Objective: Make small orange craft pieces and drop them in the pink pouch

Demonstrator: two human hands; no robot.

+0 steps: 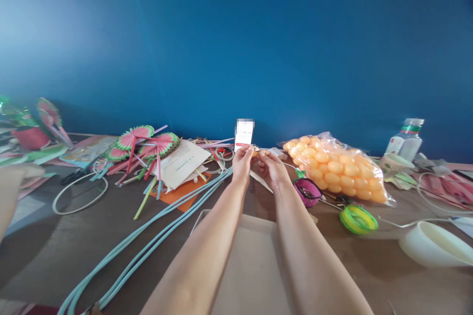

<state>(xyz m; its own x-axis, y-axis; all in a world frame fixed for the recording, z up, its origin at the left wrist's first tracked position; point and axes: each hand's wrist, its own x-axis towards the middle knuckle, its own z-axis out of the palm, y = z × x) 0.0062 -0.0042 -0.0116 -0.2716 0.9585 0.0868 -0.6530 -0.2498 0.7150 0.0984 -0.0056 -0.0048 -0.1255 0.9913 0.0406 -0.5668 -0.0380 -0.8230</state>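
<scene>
Both my arms reach forward over a brown table [81,241]. My left hand [242,161] and my right hand [271,167] meet near the table's far side, fingers pinched together on a small yellowish object [255,149] between them; it is too small to name. Just behind the hands stands a phone [244,134] propped upright. A clear bag of orange balls [338,167] lies to the right of my right hand, and a small magenta bowl [308,191] sits close by my right wrist.
Pink and green paper fans [148,141], coloured straws, papers and light-blue tubes [148,241] lie at left with a wire ring [79,194]. A green tape roll [358,218], white bowl [432,243] and bottle [406,140] are at right. A blue wall stands behind.
</scene>
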